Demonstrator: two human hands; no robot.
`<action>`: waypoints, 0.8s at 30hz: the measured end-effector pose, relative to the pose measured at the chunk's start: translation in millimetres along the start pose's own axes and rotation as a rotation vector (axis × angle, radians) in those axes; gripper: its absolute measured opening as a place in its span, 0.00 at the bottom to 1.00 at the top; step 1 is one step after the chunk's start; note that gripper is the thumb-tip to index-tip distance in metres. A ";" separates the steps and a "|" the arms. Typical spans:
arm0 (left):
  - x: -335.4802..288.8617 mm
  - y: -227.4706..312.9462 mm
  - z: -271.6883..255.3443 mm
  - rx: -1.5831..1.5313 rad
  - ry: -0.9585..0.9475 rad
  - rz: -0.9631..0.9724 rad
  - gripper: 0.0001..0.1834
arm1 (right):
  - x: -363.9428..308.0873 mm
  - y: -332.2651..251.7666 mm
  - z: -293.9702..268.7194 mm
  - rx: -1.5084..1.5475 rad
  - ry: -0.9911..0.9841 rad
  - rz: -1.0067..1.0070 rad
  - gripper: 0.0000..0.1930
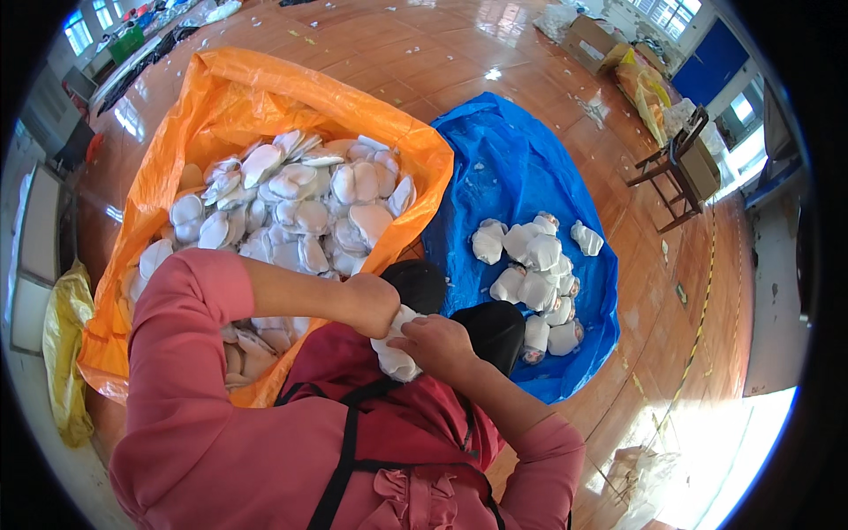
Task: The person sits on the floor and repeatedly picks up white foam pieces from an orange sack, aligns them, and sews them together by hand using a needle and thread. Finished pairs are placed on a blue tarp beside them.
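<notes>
My left hand (pixel 371 300) and my right hand (pixel 437 344) meet over my lap, both closed on a soft white bundle (pixel 397 360) that looks like stacked pads. The left one is bent over its upper end, and most of its fingers are hidden. Thumb and fingers of the right one pinch its side. At my left, a large orange sack (pixel 415 146) stands rolled open, heaped with thin rounded white pads (pixel 300 216), some of them beige. Ahead to the right, several compact white bundles (pixel 537 291) lie in a pile on an opened blue sack (pixel 565 177).
A wooden chair (pixel 680 172) stands at the far right, near cardboard boxes (pixel 590 44) and a yellow sack (pixel 643 93). Another yellow bag (pixel 68 353) leans at the left. Scraps litter the tiled floor (pixel 389 53). My dark knees show between the two sacks.
</notes>
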State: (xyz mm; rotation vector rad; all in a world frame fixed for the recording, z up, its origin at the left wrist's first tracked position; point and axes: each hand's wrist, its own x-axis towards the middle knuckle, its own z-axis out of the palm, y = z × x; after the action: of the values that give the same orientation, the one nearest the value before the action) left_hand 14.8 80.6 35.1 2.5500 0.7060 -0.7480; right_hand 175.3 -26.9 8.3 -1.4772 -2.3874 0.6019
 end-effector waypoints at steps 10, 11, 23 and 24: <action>-21.7 -1.9 17.1 -0.193 -0.090 0.146 0.15 | -21.0 4.1 -0.8 0.281 0.042 -0.334 0.16; -21.2 -3.2 23.2 -0.203 -0.100 0.154 0.16 | -22.5 3.5 -0.8 0.289 0.038 -0.353 0.16; -34.3 -12.1 48.3 -0.524 -0.111 0.304 0.19 | -35.1 -3.7 -0.7 0.418 0.025 -0.375 0.17; -34.9 -12.5 53.9 -0.568 -0.099 0.317 0.19 | -38.6 -3.1 2.3 0.411 0.026 -0.370 0.17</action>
State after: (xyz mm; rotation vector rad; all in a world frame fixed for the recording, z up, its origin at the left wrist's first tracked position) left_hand -38.7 51.9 10.7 2.0214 0.3921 -0.4761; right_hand 189.1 -63.2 7.4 -0.8440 -2.2555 0.8995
